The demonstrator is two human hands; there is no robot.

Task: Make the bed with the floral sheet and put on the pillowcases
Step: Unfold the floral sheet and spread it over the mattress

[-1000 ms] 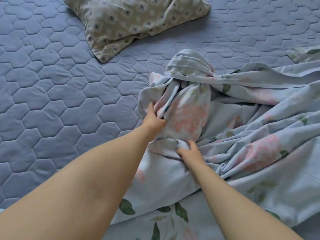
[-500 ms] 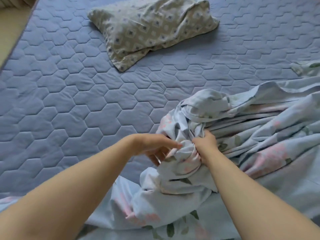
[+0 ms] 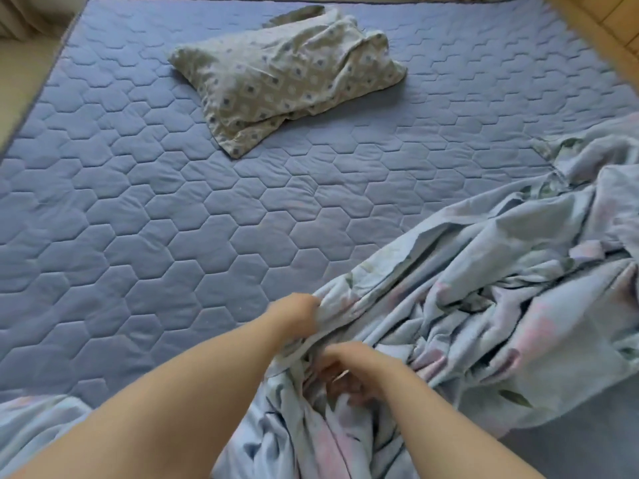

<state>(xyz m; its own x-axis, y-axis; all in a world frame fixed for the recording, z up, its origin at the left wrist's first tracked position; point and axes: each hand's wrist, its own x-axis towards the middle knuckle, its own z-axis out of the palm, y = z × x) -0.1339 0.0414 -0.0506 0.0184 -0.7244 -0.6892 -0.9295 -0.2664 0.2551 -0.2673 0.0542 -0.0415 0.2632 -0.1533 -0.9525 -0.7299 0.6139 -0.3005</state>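
The floral sheet, pale blue with pink flowers and green leaves, lies crumpled over the near right part of the bed. My left hand grips a bunched edge of the sheet at its left side. Just below and right of it, my right hand holds a fold of the same sheet, its fingers curled into the cloth. A pillow in a beige cover with small blue squares lies at the far middle of the quilted blue mattress.
The bare mattress, with its hexagon quilting, spreads across the left and far side. Its left edge meets a pale floor. A wooden surface shows at the far right corner.
Both hands have drawn the sheet back toward me. The knotted bundle has loosened into long folds. The view has tilted up, showing more of the mattress and the whole pillow.
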